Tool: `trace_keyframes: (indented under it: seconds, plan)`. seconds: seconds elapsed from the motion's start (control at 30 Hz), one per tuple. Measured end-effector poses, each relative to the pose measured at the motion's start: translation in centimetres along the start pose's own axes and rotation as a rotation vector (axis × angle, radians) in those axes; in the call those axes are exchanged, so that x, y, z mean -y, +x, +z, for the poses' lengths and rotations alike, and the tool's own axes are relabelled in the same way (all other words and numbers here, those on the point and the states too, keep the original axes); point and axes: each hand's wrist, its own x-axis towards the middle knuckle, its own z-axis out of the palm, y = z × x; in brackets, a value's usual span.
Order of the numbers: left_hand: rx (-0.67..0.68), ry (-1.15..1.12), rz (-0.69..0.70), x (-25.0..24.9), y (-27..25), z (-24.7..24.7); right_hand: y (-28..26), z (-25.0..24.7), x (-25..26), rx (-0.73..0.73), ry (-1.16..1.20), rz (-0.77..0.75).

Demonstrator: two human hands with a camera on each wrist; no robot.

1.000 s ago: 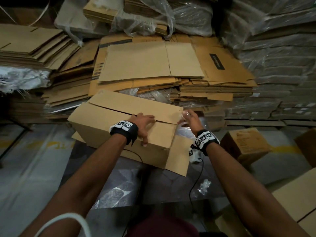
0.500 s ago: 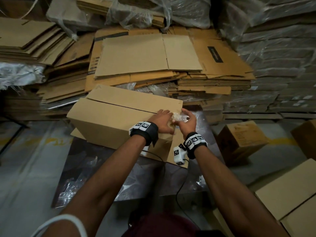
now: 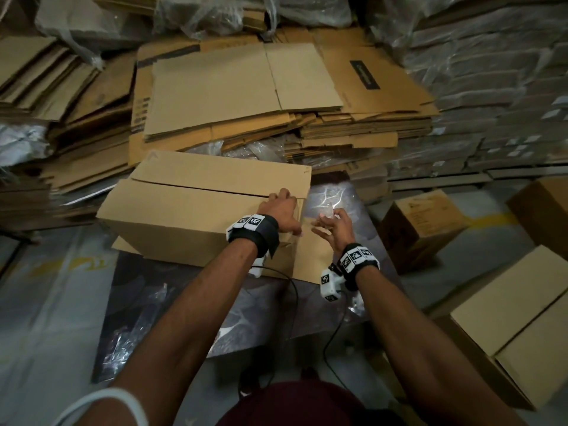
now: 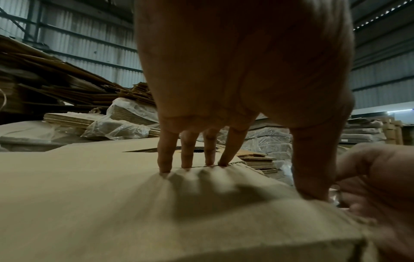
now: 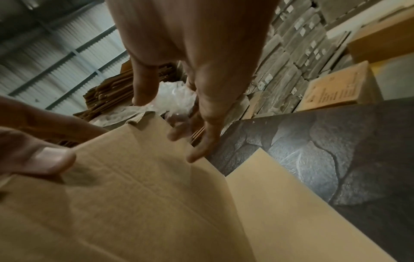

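A brown cardboard box (image 3: 190,216) lies on a dark table (image 3: 172,296), its top flaps folded shut along a seam. My left hand (image 3: 278,210) rests on the top at the right end. Its straight fingers (image 4: 186,156) press down at the seam and the thumb sits on the near edge. My right hand (image 3: 330,224) hovers just off the box's right end, above a loose side flap (image 3: 310,256). Thumb and fingertips seem to pinch a small piece of clear plastic (image 3: 326,212), which shows between thumb and fingers (image 5: 172,99) in the right wrist view.
Piles of flattened cartons (image 3: 246,87) lie behind the box, with plastic-wrapped stacks (image 3: 491,87) to the right. A printed closed carton (image 3: 421,222) stands on the floor at right, and more boxes (image 3: 507,333) at lower right. A black cable (image 3: 332,339) hangs from my wrist.
My left hand slid right along the box top to its right end. My right hand met it at the corner, then drew back a little toward me.
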Motion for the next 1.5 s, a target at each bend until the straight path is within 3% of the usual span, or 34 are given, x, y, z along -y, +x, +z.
trace_keyframes:
  seconds: [0.2, 0.33, 0.5, 0.57, 0.67, 0.9, 1.0, 1.13, 1.37, 1.5]
  plan:
    - [-0.051, 0.016, -0.023, -0.7, -0.2, 0.7, -0.4, -1.3, -0.3, -0.020, -0.161, 0.050]
    - [-0.167, 0.038, -0.072, -2.2, -0.7, 3.3, 2.0, -7.1, -5.0, -0.202, -0.455, 0.049]
    - [-0.208, 0.011, -0.106, -3.0, -0.6, 6.1, -4.3, -10.4, -4.6, -0.329, -0.509, 0.076]
    - [-0.226, 0.031, -0.103, -2.7, -0.6, 6.8, -6.8, -11.7, -5.0, -0.364, -0.641, 0.050]
    - [-0.228, 0.028, -0.094, -2.4, -0.6, 7.0, -8.8, -14.0, -7.3, -0.381, -0.943, -0.008]
    - [-0.210, 0.069, -0.098, -2.6, -0.9, 6.8, -9.4, -14.9, -10.4, -0.319, -1.292, 0.059]
    - [-0.208, 0.057, -0.092, -2.5, -0.7, 6.8, -9.3, -15.0, -10.4, -0.307, -1.254, 0.062]
    - [-0.206, 0.061, -0.095, -2.7, -0.9, 6.8, -9.2, -15.5, -9.7, -0.400, -1.125, 0.081]
    - [-0.175, 0.033, -0.077, -2.1, -1.3, 5.9, -9.3, -15.6, -9.5, -0.513, -0.918, -0.012]
    - [-0.173, 0.009, -0.029, -1.0, -1.9, 5.7, -9.2, -13.1, -7.8, -0.408, -0.932, -0.085]
